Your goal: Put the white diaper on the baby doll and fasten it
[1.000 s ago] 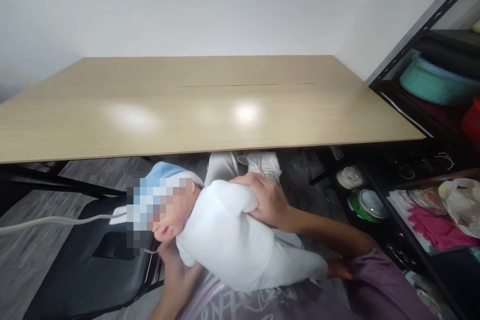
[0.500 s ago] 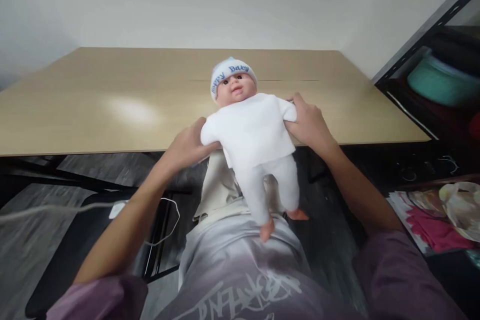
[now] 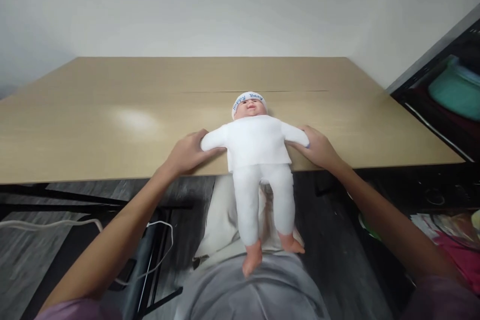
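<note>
At the counter (image 3: 112,130) near edge, doll (image 3: 258,160) face up, head pointing away, legs hanging off, left hand (image 3: 189,150) and right hand (image 3: 318,147) each clasped on an arm.

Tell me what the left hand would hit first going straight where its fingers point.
The doll: the left hand points rightward at its white sleeve, which it seems to grip; the torso lies just beyond.

Doll (image 3: 258,145) lies face up w/ head and torso on table (image 3: 112,120), right at its near edge; legs hang off the edge, feet bare. White outfit, white cap w/ blue lettering. L hand (image 3: 187,150) grips one doll arm, R hand (image 3: 318,147) the other, both resting on the table's near edge. Black rack (image 3: 431,105) just off table's right end, teal tub (image 3: 455,90) in it. White cable (image 3: 45,222) on floor below table's left part.
</note>
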`<action>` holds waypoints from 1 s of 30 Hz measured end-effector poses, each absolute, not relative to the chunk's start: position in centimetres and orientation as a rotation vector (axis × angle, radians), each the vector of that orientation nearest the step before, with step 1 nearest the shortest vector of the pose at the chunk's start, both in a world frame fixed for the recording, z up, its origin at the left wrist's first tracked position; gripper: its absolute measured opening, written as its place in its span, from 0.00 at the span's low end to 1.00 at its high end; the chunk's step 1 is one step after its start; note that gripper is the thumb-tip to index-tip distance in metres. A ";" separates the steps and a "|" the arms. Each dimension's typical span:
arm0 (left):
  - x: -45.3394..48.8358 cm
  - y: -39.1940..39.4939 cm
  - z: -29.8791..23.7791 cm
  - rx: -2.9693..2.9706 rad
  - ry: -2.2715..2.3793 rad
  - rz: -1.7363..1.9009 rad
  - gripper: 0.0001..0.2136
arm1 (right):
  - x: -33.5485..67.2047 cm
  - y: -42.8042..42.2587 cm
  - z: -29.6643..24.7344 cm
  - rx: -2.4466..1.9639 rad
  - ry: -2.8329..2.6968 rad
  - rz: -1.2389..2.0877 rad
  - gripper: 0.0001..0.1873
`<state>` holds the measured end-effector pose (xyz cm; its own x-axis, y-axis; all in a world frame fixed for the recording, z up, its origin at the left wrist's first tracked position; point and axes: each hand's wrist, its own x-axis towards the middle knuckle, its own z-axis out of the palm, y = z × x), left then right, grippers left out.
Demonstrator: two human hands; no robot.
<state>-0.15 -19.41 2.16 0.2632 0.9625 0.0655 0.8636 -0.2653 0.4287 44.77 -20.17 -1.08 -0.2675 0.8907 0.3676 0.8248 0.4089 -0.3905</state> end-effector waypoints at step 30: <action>-3.6 10.6 -1.9 2.564 1.770 0.982 0.35 | 42.2 10.4 -2.9 -1.404 -2.124 -0.082 0.28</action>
<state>-3.56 10.62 -1.91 0.2351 0.8099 0.5374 0.8848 -0.4072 0.2266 42.16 10.36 -2.85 -0.2731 0.8223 0.4992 0.8584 0.4425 -0.2594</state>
